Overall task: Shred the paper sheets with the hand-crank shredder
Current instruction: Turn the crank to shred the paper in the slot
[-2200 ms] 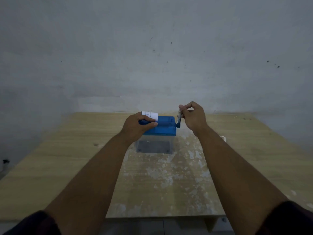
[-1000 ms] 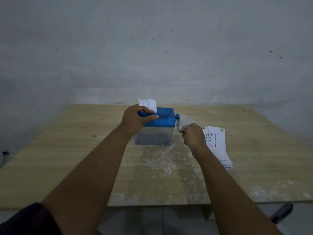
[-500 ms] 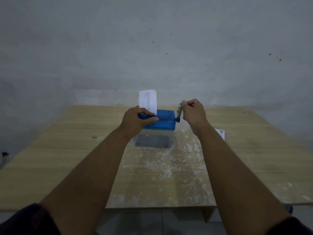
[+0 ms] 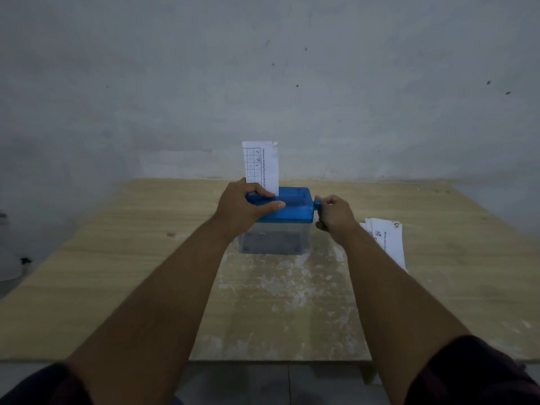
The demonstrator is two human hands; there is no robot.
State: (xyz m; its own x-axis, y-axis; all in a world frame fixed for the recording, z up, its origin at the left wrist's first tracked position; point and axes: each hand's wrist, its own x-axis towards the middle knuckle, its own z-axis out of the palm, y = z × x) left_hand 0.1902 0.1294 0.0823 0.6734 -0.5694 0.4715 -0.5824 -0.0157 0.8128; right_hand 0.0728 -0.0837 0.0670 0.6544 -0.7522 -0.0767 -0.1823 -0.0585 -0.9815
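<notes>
Hands (image 4: 242, 206) (image 4: 336, 214) grip shredder (image 4: 292, 210), crank (image 4: 317, 205) — sheet (image 4: 263, 165) reads "Katakana".

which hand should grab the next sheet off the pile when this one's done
Right. The right hand, gripping the crank, is just beside the pile of sheets. The left hand holds the shredder on the side away from the pile.

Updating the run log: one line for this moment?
left hand: grips shredder | right hand: grips crank | sheet: upright in shredder | stack: right of shredder
</notes>
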